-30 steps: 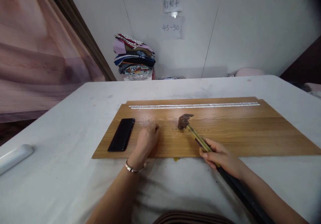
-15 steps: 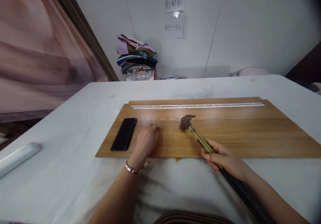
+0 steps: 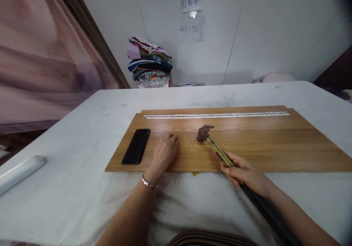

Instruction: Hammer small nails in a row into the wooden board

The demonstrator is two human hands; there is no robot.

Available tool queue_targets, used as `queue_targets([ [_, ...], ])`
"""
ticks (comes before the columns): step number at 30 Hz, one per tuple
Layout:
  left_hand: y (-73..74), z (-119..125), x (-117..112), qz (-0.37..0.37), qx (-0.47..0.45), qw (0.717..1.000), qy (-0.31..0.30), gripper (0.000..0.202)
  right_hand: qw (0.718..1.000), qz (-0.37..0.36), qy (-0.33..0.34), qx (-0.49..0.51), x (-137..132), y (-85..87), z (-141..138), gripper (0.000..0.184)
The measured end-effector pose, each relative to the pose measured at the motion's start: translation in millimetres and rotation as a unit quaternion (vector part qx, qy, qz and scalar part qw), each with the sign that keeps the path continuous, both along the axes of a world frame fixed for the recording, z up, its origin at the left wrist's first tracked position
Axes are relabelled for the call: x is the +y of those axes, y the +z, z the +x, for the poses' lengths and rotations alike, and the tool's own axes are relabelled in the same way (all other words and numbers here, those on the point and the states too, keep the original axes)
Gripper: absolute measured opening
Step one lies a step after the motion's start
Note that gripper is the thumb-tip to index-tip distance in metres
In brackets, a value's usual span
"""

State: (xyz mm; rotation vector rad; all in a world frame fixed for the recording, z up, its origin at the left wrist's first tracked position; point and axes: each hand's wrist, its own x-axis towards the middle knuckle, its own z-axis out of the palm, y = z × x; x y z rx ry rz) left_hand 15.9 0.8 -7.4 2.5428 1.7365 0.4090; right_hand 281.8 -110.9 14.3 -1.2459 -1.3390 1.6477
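My right hand (image 3: pixel 243 172) is wrapped round the handle of a claw hammer (image 3: pixel 220 152). Its rusty head rests on or just over the wooden board (image 3: pixel 275 143), beside a row of small dark dots. My left hand (image 3: pixel 166 148) lies low over the board with its fingers curled down and together. Whatever is under those fingertips is hidden. Several thin nails (image 3: pixel 160 131) lie loose just beyond the left hand, towards the phone.
A black phone (image 3: pixel 136 146) lies on the board's left end. Two white measuring strips (image 3: pixel 217 116) run along its far side. The board lies on a white-covered table (image 3: pixel 82 136), with a white rounded object (image 3: pixel 23 172) at far left. Folded cloths (image 3: pixel 150 62) are stacked behind.
My left hand has shifted slightly right and forward, its fingers now covering the spot where a nail showed beside them. The right hand and hammer have stayed put.
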Motion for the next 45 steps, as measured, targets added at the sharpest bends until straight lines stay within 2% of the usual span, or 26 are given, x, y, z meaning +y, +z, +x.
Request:
queue_targets([
  [12,-3.1,-6.4,3.8,0.004,0.032,0.996,0.079,0.024,1.0,0.017,-0.013,0.017,0.5,-0.1,-3.6,0.015],
  [20,-4.1,-5.4,5.7,-0.005,0.042,0.996,0.082,0.026,1.0,0.013,-0.001,0.009,-0.3,0.3,-4.3,0.011],
  [28,-0.8,3.6,0.9,0.0,0.008,0.997,0.072,0.027,0.999,0.013,-0.017,0.03,3.1,0.4,-8.3,0.022],
  [38,1.2,1.4,2.0,-0.005,0.013,0.997,0.077,0.028,1.0,0.017,-0.006,0.002,1.4,1.8,-6.9,0.018],
  [45,0.0,0.5,3.5,-0.019,0.008,0.997,0.078,0.027,1.0,0.006,-0.011,0.019,1.1,1.8,-6.1,0.025],
])
